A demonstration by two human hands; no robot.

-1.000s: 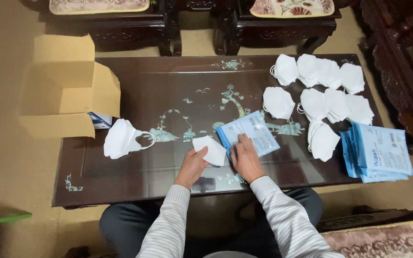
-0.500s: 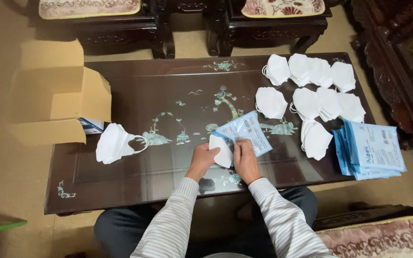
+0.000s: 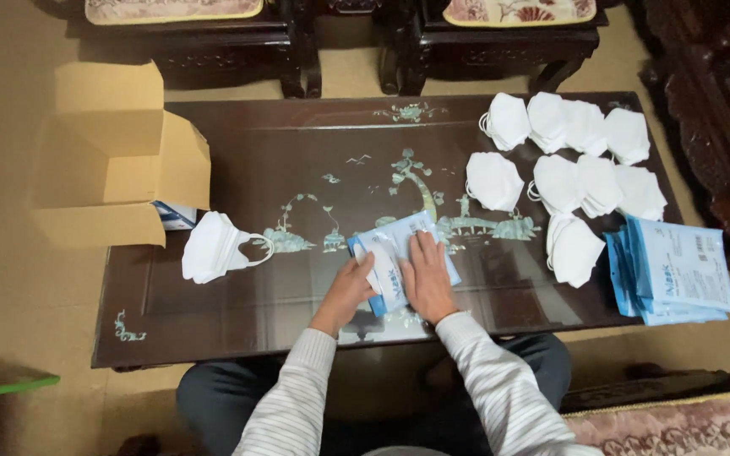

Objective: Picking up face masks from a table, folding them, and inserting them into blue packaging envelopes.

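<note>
Striped white sleeves, dark trousers

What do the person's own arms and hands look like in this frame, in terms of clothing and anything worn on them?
Both arms wear long sleeves of pale, light-coloured knit fabric with fine dark stripes, ending in ribbed cuffs at the wrists. The left hand and right hand are bare: no gloves. No ring, watch or bracelet shows, though the image is too small to rule out a thin one.

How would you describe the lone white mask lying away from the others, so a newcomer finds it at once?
Start at the open cardboard box on the dark table's left end. Just below its corner lies one white mask, ear loops pointing right. Unlike the white masks stacked at the table's right end, it lies alone, left of both hands.
</note>
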